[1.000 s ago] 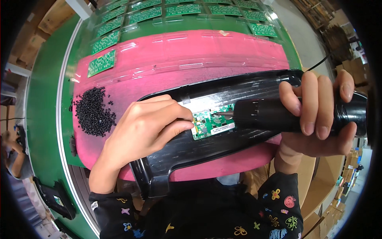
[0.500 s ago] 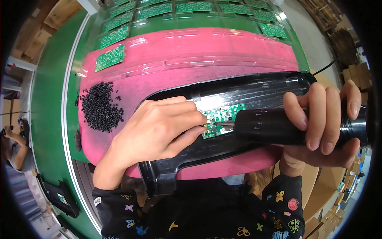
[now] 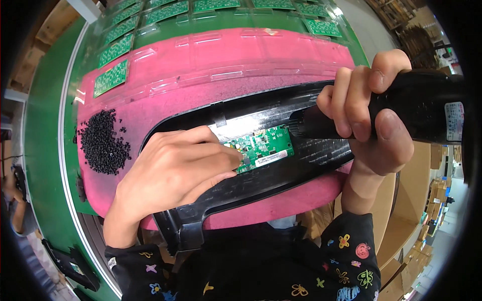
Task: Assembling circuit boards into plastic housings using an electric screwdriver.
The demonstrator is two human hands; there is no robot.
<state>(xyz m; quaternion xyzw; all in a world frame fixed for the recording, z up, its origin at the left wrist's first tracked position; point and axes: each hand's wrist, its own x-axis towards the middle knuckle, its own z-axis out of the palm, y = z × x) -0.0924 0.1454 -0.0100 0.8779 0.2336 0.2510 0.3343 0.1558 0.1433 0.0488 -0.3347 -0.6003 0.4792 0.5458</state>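
My left hand [image 3: 175, 168] is bent over the left end of a green circuit board [image 3: 268, 145], fingertips closed together at its components. What they pinch, if anything, is hidden. The board lies inside a long black plastic shell [image 3: 216, 198], and a white label runs along its lower edge. My right hand [image 3: 371, 110] is wrapped around a thick black electric screwdriver [image 3: 429, 103], tilted with its narrower end toward the board's right end. The tip of the screwdriver cannot be made out against the dark shell.
Under the shell is a pink mat [image 3: 165, 95]. On its left lies a heap of small black screws [image 3: 103, 143]. Clear plastic trays with several green boards [image 3: 110, 78] line the back. Another black shell [image 3: 73, 263] sits at lower left, and a person [image 3: 17, 195] is at the far left.
The screwdriver's tip has come away from the board, and my right hand has lifted and tilted it. My left hand has drawn slightly left along the board. The whole view has shifted.
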